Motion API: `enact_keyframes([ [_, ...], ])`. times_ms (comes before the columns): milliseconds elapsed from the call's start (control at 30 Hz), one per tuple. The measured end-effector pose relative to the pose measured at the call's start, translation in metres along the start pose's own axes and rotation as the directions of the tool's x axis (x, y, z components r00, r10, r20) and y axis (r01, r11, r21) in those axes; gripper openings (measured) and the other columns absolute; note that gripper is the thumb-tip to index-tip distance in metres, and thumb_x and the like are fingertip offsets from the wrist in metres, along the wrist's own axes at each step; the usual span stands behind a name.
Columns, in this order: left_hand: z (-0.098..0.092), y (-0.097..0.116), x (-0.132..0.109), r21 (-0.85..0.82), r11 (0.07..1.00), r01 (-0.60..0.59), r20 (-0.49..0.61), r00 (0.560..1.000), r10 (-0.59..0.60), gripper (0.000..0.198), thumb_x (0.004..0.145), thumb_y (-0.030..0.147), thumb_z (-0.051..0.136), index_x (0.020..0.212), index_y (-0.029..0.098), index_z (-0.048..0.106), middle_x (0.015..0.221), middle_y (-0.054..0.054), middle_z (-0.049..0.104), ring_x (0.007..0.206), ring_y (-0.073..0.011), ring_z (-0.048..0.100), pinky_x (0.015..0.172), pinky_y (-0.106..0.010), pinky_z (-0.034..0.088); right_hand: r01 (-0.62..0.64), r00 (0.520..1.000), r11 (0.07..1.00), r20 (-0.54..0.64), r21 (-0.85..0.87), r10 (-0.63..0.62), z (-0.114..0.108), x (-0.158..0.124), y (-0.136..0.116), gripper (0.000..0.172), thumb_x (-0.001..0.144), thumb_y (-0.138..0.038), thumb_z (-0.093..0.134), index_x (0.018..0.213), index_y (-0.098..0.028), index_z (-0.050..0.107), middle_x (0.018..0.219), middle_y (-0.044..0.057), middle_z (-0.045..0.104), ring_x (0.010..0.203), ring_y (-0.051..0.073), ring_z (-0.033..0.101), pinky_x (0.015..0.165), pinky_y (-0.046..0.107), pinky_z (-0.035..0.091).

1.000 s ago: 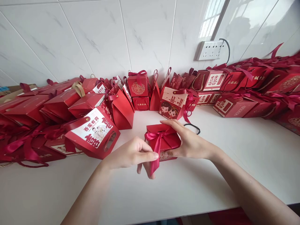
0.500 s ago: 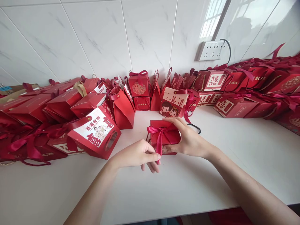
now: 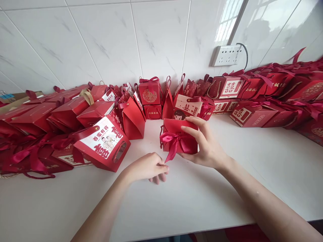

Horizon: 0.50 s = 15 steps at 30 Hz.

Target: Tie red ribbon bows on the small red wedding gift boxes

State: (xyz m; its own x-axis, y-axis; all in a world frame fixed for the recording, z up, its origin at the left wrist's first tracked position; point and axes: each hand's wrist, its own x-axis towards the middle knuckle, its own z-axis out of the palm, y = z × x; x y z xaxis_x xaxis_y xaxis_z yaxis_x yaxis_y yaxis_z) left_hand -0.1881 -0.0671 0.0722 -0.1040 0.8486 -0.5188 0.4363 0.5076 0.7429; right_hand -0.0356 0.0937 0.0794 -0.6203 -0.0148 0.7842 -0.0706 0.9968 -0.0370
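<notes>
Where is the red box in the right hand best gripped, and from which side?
Probably the right end of the red box, from the right, as the right hand does: the bow spreads across its face and a cord hangs at the left.

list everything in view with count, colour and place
ribboned box: one, red, centre
bow: one, magenta, on ribboned box
couple-print box: one, red and white, front left
cartoon-print box: one, cream and red, behind ribboned box
other boxes: many, overlapping, mostly red, left, back and right
socket panel: one, white, upper right
cable: one, dark, at panel's right
wall: one, whitish tiles, behind
tabletop: one, white, beneath boxes
blue object: one, far left edge, identity unclear
red object: one, below tabletop's edge, identity unclear
left hand: one, near bow's tail, contact unclear
right hand: one, gripping ribboned box
forearms: two, bare, from bottom edge
</notes>
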Motion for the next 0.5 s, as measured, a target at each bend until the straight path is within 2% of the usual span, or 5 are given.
enact_keyframes([
  [167,-0.006,0.004,0.000,-0.038,0.999,0.027,-0.238,0.971,-0.035,0.027,0.082,0.038,0.047,0.074,0.015,0.060,0.078,-0.007,0.071,0.054,-0.0148,0.063,0.046,-0.022,0.042,0.074,0.994,0.997,-0.083,0.013,-0.072,-0.005,0.000,0.000,0.067,0.077,-0.036,0.070,0.132,-0.026,0.032,0.132,0.017,0.038,0.126,0.037,0.040,0.099,0.058,0.041],
  [233,-0.008,0.009,-0.001,-0.042,0.999,0.013,-0.454,0.891,-0.030,0.026,0.084,0.037,0.044,0.076,0.016,0.057,0.079,-0.006,0.069,0.057,-0.0152,0.063,0.047,-0.023,0.042,0.081,0.992,0.997,-0.102,0.005,-0.080,-0.006,-0.001,0.000,0.064,0.077,-0.037,0.070,0.130,-0.028,0.034,0.133,0.016,0.039,0.127,0.038,0.039,0.099,0.060,0.040],
  [367,-0.007,0.015,-0.007,-0.004,0.956,-0.292,-0.794,0.583,0.175,0.031,0.089,0.042,0.037,0.070,0.020,0.049,0.063,0.001,0.057,0.054,-0.0129,0.056,0.050,-0.023,0.043,0.083,0.993,0.996,-0.083,-0.013,-0.084,-0.005,-0.001,0.001,0.060,0.080,-0.037,0.066,0.129,-0.030,0.033,0.133,0.016,0.040,0.128,0.038,0.039,0.096,0.059,0.042],
  [433,-0.004,0.016,-0.010,0.029,0.871,-0.491,-0.785,0.528,0.324,0.030,0.088,0.045,0.040,0.073,0.020,0.048,0.060,0.002,0.053,0.054,-0.0125,0.054,0.050,-0.023,0.043,0.091,0.994,0.996,-0.053,-0.024,-0.093,-0.003,-0.001,0.001,0.060,0.081,-0.037,0.065,0.131,-0.026,0.033,0.131,0.018,0.041,0.128,0.038,0.039,0.096,0.058,0.043],
  [500,-0.001,0.016,-0.012,0.037,0.825,-0.563,-0.730,0.548,0.407,0.027,0.084,0.047,0.051,0.082,0.020,0.050,0.058,0.003,0.054,0.054,-0.0125,0.054,0.050,-0.022,0.043,0.095,0.995,0.995,-0.025,-0.038,-0.096,-0.002,-0.002,0.001,0.061,0.081,-0.038,0.065,0.132,-0.023,0.033,0.129,0.019,0.042,0.126,0.038,0.041,0.094,0.058,0.043],
])
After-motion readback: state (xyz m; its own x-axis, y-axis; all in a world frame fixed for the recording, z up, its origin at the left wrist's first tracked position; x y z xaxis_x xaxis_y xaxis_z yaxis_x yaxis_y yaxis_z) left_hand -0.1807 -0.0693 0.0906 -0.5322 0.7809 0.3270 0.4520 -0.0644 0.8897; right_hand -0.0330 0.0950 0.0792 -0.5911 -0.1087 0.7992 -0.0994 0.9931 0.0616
